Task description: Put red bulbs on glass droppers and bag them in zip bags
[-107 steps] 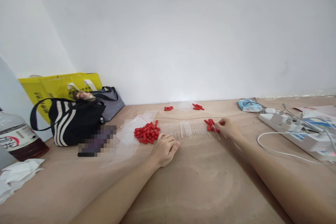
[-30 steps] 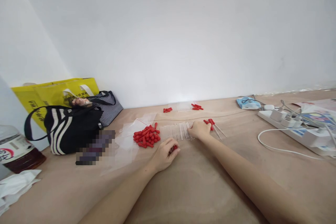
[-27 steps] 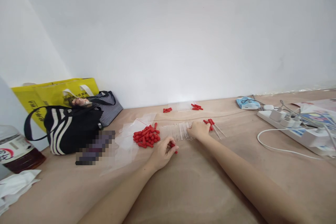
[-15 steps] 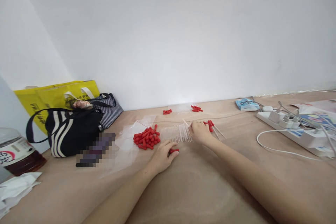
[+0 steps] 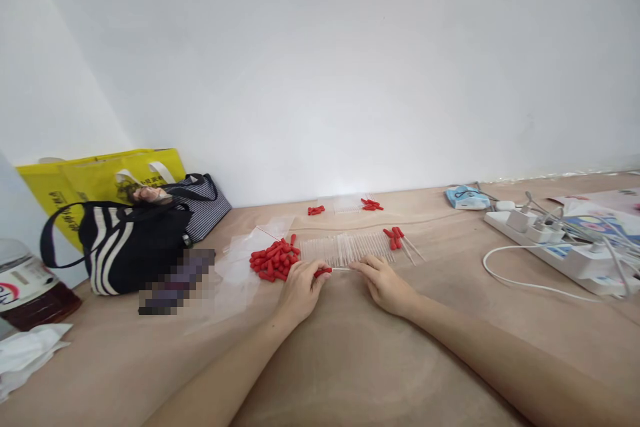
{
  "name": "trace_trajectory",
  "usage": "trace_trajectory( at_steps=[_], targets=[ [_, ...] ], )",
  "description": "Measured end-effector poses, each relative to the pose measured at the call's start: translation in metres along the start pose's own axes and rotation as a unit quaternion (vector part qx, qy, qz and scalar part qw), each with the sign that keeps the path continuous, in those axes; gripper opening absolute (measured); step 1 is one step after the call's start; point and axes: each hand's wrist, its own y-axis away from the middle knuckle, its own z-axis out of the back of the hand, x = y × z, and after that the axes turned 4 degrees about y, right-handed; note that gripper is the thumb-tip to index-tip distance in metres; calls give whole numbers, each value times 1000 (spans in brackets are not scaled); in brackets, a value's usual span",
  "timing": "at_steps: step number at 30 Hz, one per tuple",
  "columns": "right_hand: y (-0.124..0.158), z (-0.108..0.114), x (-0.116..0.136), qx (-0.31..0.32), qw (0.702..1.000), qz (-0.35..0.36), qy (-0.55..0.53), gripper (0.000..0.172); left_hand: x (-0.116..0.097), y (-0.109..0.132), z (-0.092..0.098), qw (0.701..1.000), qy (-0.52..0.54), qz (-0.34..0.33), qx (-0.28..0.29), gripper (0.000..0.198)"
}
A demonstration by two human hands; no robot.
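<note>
My left hand [image 5: 301,289] is closed on a red rubber bulb [image 5: 324,272], which pokes out between the thumb and fingers. From the right, my right hand [image 5: 386,288] pinches a thin pale tube [image 5: 341,270]. The tube lies level between the hands, its left end at the bulb; whether it sits inside cannot be made out. Just beyond the hands, a row of thin clear tubes [image 5: 345,249] lies side by side. A heap of red bulbs [image 5: 273,259] is left of the row. Right of it are several red bulbs [image 5: 395,237], some on tubes.
Clear plastic sheets [image 5: 235,280] lie under and beside the heap. At left stand a black bag [image 5: 135,247], a yellow bag [image 5: 100,177] and a bottle [image 5: 35,287]. A power strip [image 5: 560,250] with cables is at right. Smaller red bulb groups [image 5: 373,204] lie near the wall.
My right hand has left the right end of the tube row and come nearer, with a tube in its fingers. My left hand has raised the red bulb slightly toward it.
</note>
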Motion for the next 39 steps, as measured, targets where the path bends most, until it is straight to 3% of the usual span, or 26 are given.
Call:
trace_trajectory(
  at_steps=[8,20,27,39],
  targets=[
    [-1,5,5,3,1000,-8,-6,28,-1,-3,0,999,22,-28,-13,14],
    [-1,9,11,-17,999,52,-7,23,-3,-2,-3,997,69,-24,-28,15],
    [-3,17,2,26,994,93,47,27,-10,1,1,997,30,-58,32,18],
    [0,13,8,-7,990,110,87,26,-16,2,2,991,8,-117,65,25]
  ],
)
